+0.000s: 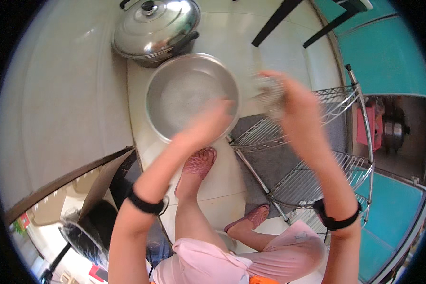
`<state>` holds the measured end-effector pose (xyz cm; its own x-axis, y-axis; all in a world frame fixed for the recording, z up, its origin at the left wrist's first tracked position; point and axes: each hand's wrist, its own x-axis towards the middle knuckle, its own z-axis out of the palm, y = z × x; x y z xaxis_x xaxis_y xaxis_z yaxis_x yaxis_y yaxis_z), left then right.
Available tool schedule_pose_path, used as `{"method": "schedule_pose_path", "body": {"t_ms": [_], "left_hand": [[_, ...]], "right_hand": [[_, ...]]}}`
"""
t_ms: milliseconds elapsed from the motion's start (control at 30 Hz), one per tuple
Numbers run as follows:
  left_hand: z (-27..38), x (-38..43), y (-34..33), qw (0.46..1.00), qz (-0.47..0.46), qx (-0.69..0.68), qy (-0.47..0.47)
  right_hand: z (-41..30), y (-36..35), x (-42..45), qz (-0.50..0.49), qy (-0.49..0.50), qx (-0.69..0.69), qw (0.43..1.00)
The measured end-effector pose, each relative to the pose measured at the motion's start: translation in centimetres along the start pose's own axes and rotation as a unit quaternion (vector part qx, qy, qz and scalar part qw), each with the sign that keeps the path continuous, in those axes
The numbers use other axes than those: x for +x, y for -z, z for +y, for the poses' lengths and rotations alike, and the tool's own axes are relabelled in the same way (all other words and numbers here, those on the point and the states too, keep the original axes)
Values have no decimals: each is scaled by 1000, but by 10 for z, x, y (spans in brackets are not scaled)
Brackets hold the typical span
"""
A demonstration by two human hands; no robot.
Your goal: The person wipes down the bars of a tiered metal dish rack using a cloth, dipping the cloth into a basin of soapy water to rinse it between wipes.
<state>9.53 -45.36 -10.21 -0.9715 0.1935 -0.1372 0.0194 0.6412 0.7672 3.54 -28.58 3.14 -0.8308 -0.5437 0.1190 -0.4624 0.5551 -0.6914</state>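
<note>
A round metal basin rests in front of me, its inside wet-looking and bare. My left hand, blurred by motion, is over the basin's near right side; its fingers are too smeared to tell whether they grip anything. To the right of the basin, my right hand is raised and holds a greyish object, too blurred to name. Below that hand stands a chrome wire shelf rack with several tiers.
A large lidded metal pot with black handles sits behind the basin against the pale wall. Dark furniture legs stand at the back. Turquoise cabinet panels line the right. My sandalled feet are on the tiled floor, near a grey mat.
</note>
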Motion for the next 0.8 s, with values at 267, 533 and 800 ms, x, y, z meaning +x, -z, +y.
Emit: {"method": "schedule_pose_path", "body": {"t_ms": [267, 533, 800], "left_hand": [[-99, -55, 2, 974, 70, -27, 216], [-132, -26, -28, 976, 105, 6, 191], [-169, -33, -44, 924, 102, -116, 350]], "right_hand": [[47, -124, -6, -129, -45, 18, 990], [100, -220, 4, -213, -104, -238, 942], [126, -249, 4, -246, 5, -213, 946]]}}
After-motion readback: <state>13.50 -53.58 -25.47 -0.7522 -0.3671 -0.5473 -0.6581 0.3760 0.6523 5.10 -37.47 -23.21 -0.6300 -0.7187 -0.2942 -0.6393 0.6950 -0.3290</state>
